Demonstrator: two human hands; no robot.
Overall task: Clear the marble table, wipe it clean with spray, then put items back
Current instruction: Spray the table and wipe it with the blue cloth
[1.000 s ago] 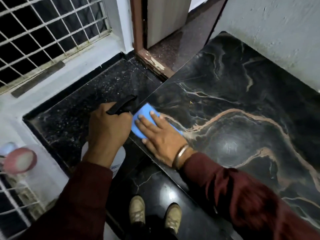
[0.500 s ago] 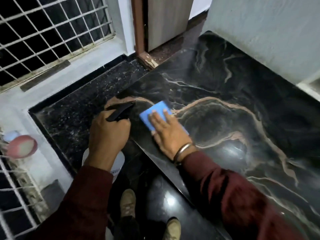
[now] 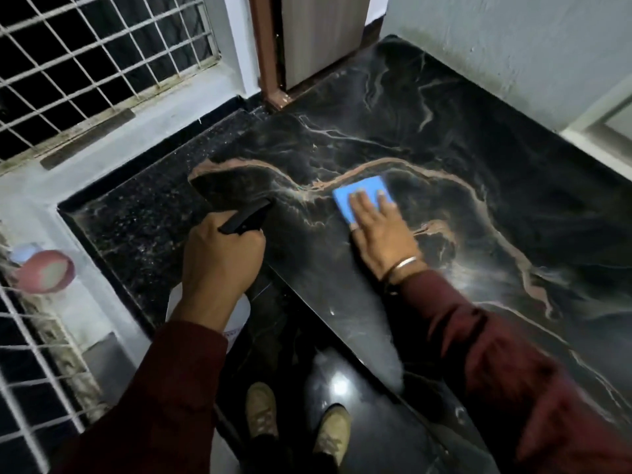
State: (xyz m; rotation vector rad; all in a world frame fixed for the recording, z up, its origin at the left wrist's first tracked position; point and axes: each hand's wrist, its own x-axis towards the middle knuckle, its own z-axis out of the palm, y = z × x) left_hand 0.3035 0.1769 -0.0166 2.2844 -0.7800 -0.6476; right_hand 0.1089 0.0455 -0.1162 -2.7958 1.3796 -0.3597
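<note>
Black marble table [image 3: 444,138] veined with pale tan streaks. Bright blue cloth [image 3: 355,196]; black-nozzled white spray bottle [image 3: 246,217]. Maroon sleeves [image 3: 496,354], tan shoes [image 3: 261,408].

We look steeply down from head height, close over the marble table [image 3: 427,138], our shoes [image 3: 294,425] below.

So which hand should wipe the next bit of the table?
The right hand, most likely. It lies flat on the blue cloth, pressing it onto the marble table, with unwiped marble just beyond it. The left hand is busy gripping the spray bottle off the table's edge.
</note>
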